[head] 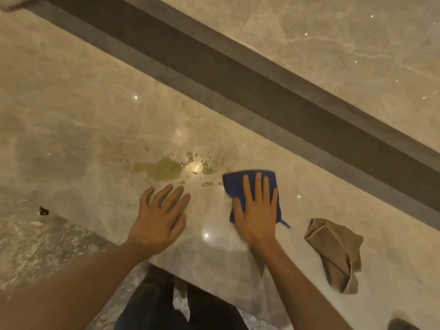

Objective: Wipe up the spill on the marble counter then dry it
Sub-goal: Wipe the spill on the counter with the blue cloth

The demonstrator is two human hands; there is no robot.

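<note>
A yellow-green spill (164, 169) with small droplets around it lies on the glossy beige marble counter (71, 115). My right hand (257, 210) presses flat on a folded blue cloth (238, 184), just right of the spill and its nearest droplets. The cloth's far edge shows beyond my fingertips. My left hand (159, 215) rests palm down on the bare counter with fingers spread, just in front of the spill, holding nothing.
A crumpled tan cloth (338, 253) lies on the counter right of my right hand. A dark recessed channel (238, 75) runs diagonally behind the spill, with a raised marble ledge (333, 44) beyond. The counter's front edge is near my wrists; the floor shows below.
</note>
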